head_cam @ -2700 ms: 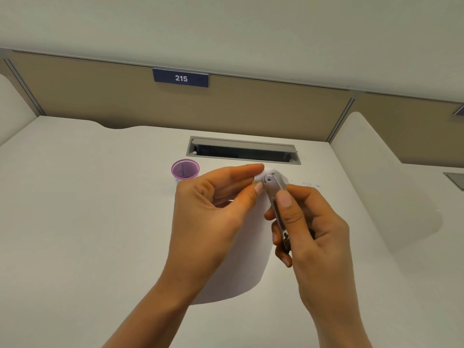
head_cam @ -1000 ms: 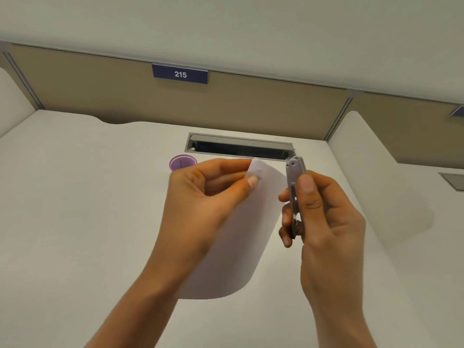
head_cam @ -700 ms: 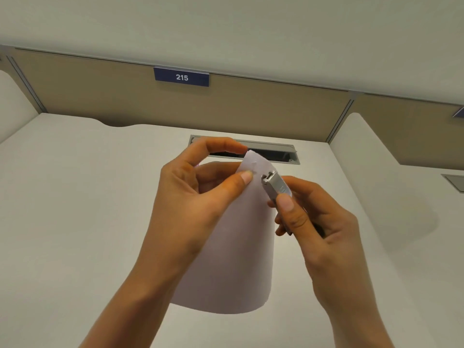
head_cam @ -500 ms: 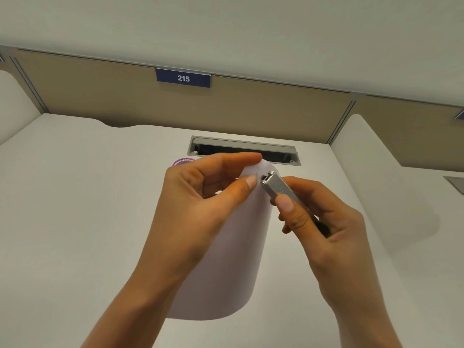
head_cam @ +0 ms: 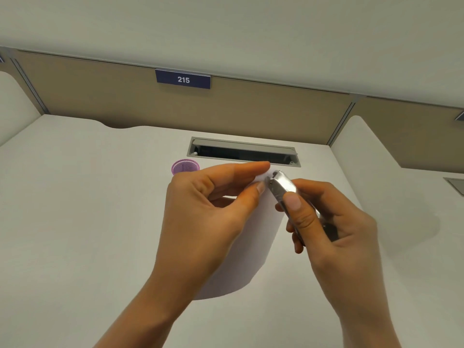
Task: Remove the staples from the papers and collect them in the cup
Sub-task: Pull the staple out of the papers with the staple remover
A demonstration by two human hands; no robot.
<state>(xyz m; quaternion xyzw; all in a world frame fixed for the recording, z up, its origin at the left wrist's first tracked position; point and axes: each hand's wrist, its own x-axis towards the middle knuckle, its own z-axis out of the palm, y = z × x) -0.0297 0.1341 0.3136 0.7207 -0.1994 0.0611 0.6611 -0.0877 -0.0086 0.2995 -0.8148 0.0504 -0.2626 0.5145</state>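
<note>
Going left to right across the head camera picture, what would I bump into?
Left hand pinching the papers → staple remover → right hand holding it → grey desk hatch at the edge.

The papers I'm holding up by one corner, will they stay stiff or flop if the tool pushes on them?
Probably floppy: the papers bow into a curve below the left hand, which pinches only the top corner. They seem light, since a fingertip pinch keeps them raised. A push from the staple remover would likely bend that corner.
</note>
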